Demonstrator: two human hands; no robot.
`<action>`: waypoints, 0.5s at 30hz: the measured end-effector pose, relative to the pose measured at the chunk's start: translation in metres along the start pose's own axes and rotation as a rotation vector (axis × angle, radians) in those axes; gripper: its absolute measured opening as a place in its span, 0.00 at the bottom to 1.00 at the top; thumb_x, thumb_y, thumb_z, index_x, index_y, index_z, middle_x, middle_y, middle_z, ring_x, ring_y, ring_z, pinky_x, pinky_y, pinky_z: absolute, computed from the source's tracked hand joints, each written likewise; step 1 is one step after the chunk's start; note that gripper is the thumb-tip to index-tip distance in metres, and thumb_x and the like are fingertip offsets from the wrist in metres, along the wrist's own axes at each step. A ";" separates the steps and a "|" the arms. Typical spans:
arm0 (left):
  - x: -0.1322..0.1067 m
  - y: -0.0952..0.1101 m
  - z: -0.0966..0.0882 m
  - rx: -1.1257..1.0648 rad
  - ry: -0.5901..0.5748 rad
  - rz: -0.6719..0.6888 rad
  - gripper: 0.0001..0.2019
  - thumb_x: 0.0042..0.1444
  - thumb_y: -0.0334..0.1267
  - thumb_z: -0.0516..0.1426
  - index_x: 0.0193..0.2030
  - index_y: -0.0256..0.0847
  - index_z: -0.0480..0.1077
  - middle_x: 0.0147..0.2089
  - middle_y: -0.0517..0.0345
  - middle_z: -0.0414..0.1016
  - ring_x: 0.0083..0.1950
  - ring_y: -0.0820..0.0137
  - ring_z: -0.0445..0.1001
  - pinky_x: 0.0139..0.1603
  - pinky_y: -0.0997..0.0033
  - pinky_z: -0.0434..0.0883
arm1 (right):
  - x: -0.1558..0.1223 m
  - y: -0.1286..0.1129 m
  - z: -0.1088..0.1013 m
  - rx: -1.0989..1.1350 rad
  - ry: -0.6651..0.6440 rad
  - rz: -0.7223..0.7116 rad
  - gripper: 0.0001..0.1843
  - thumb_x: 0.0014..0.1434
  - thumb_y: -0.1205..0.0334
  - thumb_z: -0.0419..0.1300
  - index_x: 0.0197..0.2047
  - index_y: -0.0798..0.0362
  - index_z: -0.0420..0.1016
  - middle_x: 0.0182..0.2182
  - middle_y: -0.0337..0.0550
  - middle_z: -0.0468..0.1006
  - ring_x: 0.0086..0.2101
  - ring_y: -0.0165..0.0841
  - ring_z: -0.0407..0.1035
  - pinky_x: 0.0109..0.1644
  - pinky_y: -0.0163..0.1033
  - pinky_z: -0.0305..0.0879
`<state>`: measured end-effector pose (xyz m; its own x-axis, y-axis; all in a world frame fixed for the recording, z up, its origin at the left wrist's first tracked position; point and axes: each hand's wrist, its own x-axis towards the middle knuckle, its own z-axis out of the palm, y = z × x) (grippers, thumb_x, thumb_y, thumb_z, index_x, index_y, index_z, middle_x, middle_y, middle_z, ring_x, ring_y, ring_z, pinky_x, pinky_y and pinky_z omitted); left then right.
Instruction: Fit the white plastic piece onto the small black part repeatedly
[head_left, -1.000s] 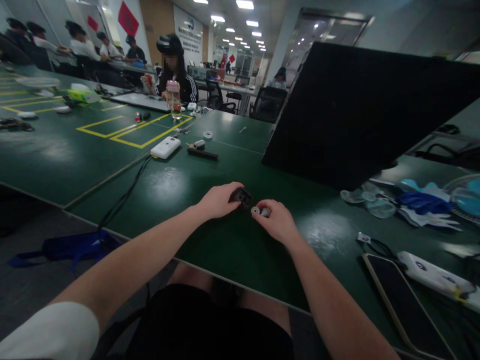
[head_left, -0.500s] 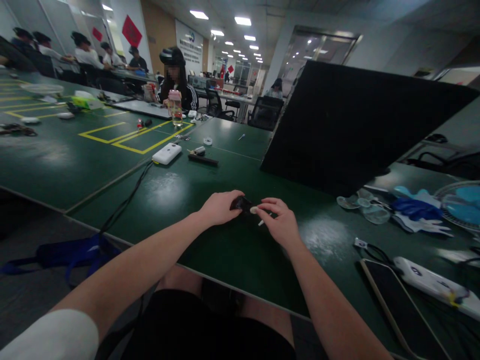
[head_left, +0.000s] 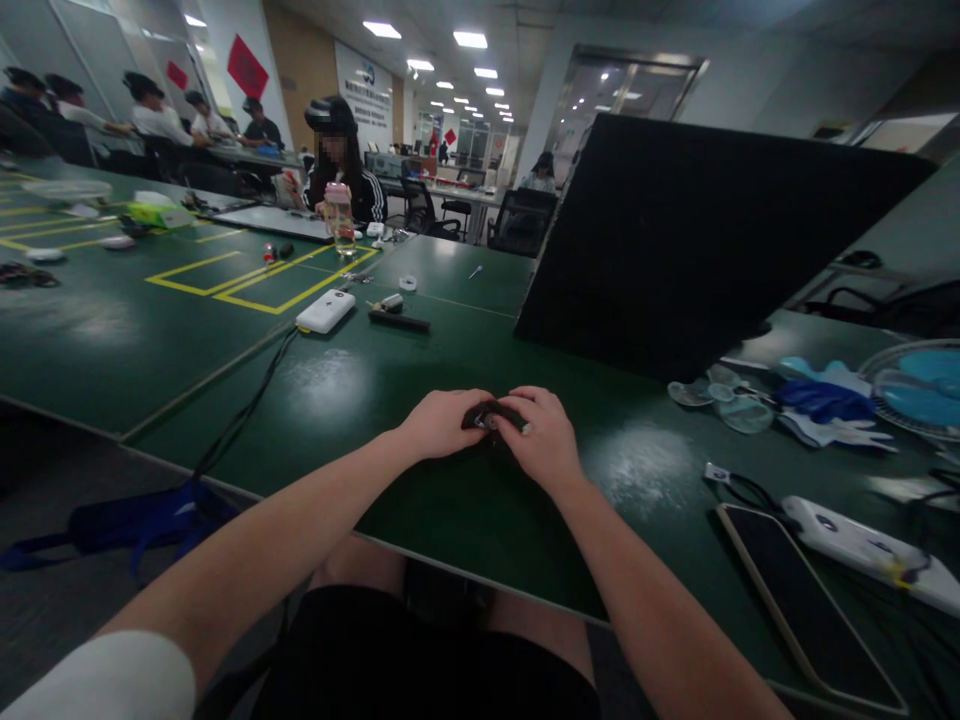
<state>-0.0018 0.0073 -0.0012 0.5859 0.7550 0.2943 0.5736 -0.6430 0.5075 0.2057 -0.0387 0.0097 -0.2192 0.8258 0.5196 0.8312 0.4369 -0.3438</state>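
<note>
Close together over the green table (head_left: 450,500), both hands work at a small black part (head_left: 480,413) with a grey metallic detail on its near face. My left hand (head_left: 442,422) is closed round its left end, thumb in front. The fingers of my right hand (head_left: 546,437) are bent over its right end, with thumb and fingertips pressed against it. A small pale tip (head_left: 527,428) shows by the right fingers; the rest of it is hidden. The fingers cover much of the black part, so its exact kind cannot be made out.
A large black panel (head_left: 675,240) stands tilted ahead right. Clear fan blades (head_left: 739,405), gloves (head_left: 829,400), a round fan guard (head_left: 922,385), a phone (head_left: 810,600) and a white power bank (head_left: 870,550) lie right. Another power bank (head_left: 326,311) and a black bar (head_left: 399,321) lie ahead. A person sits opposite.
My right hand has moved left onto the black part. The small whitish round piece it pinched beside the part no longer shows plainly. The view has shifted slightly.
</note>
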 end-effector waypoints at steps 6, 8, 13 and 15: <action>-0.001 -0.002 -0.004 0.078 0.045 -0.107 0.22 0.59 0.43 0.60 0.61 0.47 0.69 0.53 0.56 0.80 0.50 0.60 0.79 0.50 0.61 0.75 | -0.005 0.025 -0.027 -0.070 -0.150 0.121 0.15 0.64 0.49 0.61 0.48 0.48 0.81 0.47 0.48 0.77 0.42 0.42 0.72 0.44 0.49 0.70; -0.001 -0.003 -0.004 0.086 0.061 -0.139 0.23 0.59 0.43 0.60 0.61 0.47 0.68 0.53 0.56 0.80 0.50 0.60 0.79 0.50 0.60 0.75 | -0.006 0.031 -0.031 -0.084 -0.250 0.177 0.19 0.61 0.48 0.62 0.51 0.48 0.81 0.49 0.48 0.76 0.39 0.40 0.73 0.41 0.47 0.70; 0.000 -0.002 -0.004 0.104 0.089 -0.160 0.23 0.59 0.42 0.60 0.62 0.47 0.68 0.54 0.54 0.79 0.52 0.60 0.78 0.54 0.60 0.74 | -0.005 0.028 -0.030 -0.095 -0.444 0.173 0.19 0.59 0.57 0.63 0.54 0.46 0.80 0.53 0.47 0.75 0.47 0.42 0.72 0.45 0.45 0.70; 0.000 -0.001 -0.004 0.101 0.091 -0.163 0.23 0.59 0.42 0.60 0.61 0.47 0.68 0.54 0.54 0.79 0.52 0.60 0.78 0.55 0.60 0.74 | -0.003 0.025 -0.028 -0.136 -0.474 0.171 0.17 0.60 0.61 0.61 0.53 0.47 0.80 0.52 0.48 0.76 0.49 0.43 0.71 0.48 0.47 0.70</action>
<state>-0.0050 0.0089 0.0016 0.4296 0.8554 0.2894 0.7138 -0.5180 0.4714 0.2417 -0.0403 0.0209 -0.2551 0.9660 0.0431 0.9274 0.2570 -0.2718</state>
